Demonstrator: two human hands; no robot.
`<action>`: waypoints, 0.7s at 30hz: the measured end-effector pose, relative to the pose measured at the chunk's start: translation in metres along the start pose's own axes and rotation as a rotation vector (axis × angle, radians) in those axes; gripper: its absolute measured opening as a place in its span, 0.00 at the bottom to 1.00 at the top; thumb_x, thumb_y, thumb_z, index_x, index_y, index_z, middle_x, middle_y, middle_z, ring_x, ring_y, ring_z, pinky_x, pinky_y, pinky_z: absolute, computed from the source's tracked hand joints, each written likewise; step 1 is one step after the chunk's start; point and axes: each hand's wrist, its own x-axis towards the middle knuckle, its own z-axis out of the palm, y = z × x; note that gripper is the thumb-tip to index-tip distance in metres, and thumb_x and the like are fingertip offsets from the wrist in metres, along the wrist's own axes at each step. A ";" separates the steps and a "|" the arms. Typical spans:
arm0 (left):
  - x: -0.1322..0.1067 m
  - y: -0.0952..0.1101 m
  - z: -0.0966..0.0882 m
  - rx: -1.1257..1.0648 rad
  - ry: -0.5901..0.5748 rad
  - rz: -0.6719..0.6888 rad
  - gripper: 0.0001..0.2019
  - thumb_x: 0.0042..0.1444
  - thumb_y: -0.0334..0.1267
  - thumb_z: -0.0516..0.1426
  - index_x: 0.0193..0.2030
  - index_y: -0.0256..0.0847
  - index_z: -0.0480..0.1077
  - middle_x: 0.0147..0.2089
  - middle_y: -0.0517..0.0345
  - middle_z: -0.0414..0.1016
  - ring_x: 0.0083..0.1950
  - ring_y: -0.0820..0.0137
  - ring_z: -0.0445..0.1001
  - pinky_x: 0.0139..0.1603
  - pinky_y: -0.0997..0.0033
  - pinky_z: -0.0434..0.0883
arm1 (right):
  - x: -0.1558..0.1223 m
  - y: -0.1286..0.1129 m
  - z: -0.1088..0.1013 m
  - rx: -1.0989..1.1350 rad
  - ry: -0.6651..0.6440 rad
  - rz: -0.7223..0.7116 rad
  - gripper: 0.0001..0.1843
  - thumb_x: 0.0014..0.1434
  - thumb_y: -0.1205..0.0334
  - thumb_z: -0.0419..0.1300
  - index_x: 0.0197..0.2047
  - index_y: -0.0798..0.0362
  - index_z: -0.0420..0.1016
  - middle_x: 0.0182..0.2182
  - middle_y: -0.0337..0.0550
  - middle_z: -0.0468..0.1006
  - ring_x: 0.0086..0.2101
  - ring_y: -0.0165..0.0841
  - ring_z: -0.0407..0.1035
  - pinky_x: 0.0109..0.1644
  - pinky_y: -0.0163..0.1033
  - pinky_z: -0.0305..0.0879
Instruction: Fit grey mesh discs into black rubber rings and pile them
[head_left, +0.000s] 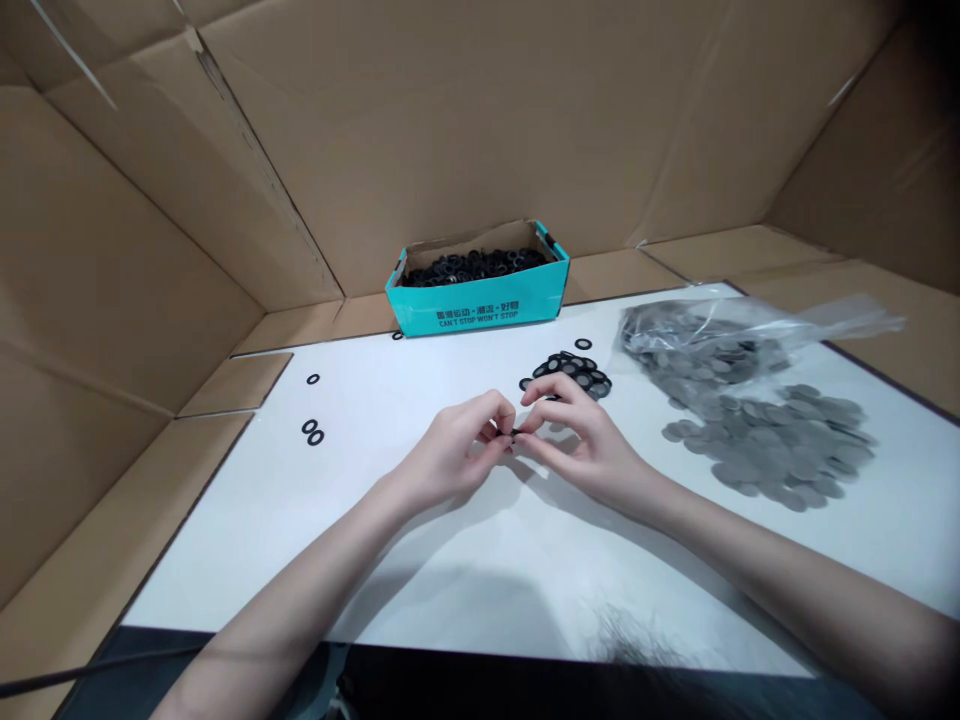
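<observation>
From the head camera, the left hand [454,450] and the right hand [581,440] meet fingertip to fingertip above the white tabletop [420,560], their fingers pinched together on one small black ring [514,432] held between them. Just behind the right hand lies a pile of assembled black rings [574,372], with loose grey discs [780,450] spilling from a clear plastic bag [720,335] to the right. A teal box [480,300] of black rings stands at the far edge, and three stray rings [313,425] lie to the left.
</observation>
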 end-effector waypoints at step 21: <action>-0.001 -0.008 0.012 0.041 0.146 0.026 0.04 0.61 0.29 0.54 0.39 0.41 0.63 0.37 0.61 0.71 0.34 0.77 0.72 0.37 0.76 0.73 | 0.002 0.009 -0.002 -0.106 0.010 -0.070 0.05 0.61 0.64 0.61 0.32 0.51 0.74 0.39 0.47 0.75 0.42 0.39 0.70 0.46 0.48 0.66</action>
